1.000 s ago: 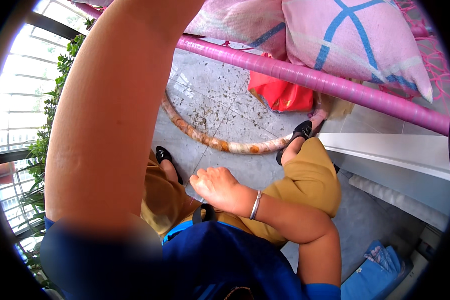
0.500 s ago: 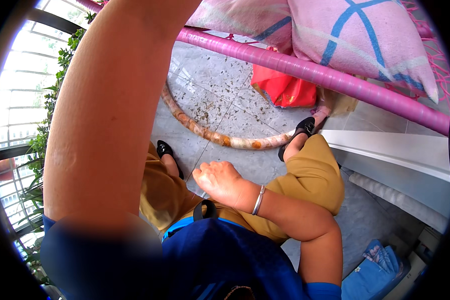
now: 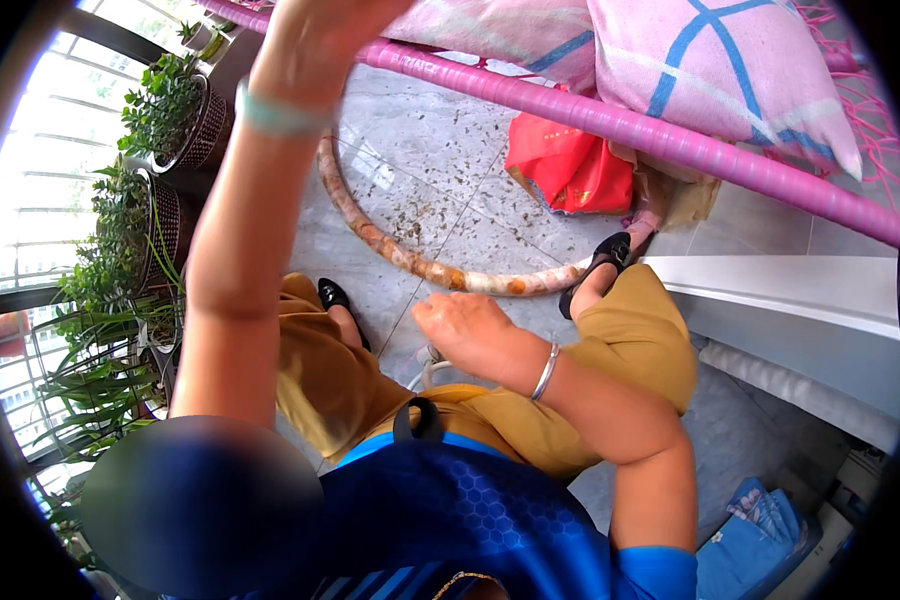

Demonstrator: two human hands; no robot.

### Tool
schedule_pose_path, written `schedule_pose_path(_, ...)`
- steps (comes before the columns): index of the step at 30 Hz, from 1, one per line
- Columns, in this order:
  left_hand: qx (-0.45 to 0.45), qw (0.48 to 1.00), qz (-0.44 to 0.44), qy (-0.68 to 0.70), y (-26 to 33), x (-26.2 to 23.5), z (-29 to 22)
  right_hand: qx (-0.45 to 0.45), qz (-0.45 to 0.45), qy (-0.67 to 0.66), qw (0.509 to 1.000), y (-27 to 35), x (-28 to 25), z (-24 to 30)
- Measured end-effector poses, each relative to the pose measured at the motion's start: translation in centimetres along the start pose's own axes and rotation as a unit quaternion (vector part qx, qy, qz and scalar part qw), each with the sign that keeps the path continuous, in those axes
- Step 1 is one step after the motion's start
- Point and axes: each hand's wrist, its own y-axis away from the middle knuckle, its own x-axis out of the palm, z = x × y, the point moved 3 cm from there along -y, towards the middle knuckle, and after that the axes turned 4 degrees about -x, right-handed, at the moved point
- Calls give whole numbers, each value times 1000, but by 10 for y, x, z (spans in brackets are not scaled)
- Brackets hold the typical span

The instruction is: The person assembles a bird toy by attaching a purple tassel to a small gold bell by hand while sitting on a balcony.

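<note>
My left hand (image 3: pixel 320 50) is raised at the upper left, its wrist in a pale green bangle (image 3: pixel 282 115). Its fingers run out past the top edge, so their pose is hidden. The hand overlaps a pink wrapped bar (image 3: pixel 570 110) in the picture; whether it touches the bar, I cannot tell. Over my lap, my right hand (image 3: pixel 470 328) is curled into a fist, with a silver bangle (image 3: pixel 547 372) on the wrist. Anything inside that fist is hidden. A small whitish curved thing (image 3: pixel 432 372) shows just below it, blurred and not clearly held.
Pink plaid cushions (image 3: pixel 720 70) rest behind the bar. Below lie a red bag (image 3: pixel 570 165) and a curved, patterned tube (image 3: pixel 400 255) on grey tiles strewn with dark bits (image 3: pixel 440 205). Potted plants (image 3: pixel 160 115) line the left window. A white ledge (image 3: pixel 770 300) stands right, blue cloth (image 3: pixel 760 540) lower right.
My left arm has moved up and away, bringing its wrist and bangle into view and uncovering the plants. My right fist has shifted slightly right and up. The whitish curved thing now shows.
</note>
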Motion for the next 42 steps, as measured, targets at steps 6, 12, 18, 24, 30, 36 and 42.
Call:
schedule_pose_path(6,-91,987,-34,125,141,-126,77,18,55,-41,998,3,21,-15)
schedule_pose_path(12,-161,976,-82,120,184,-162,113,89,31,-32,995,-2,-7,-27)
schedule_pose_path(18,-188,978,-75,54,193,-171,94,161,-64,-131,976,-16,-43,-43)
schedule_pose_path(24,-195,974,-106,39,198,-184,100,174,-197,-306,915,-24,-70,-52)
schedule_pose_path(30,-199,969,-143,26,208,-189,99,194,-199,-422,863,-32,-82,-36)
schedule_pose_path(36,-161,976,-147,10,212,-191,94,171,-211,-448,852,-43,-77,-31)
schedule_pose_path(42,-154,976,-155,-23,216,-191,96,156,-213,-402,877,-44,-73,-24)
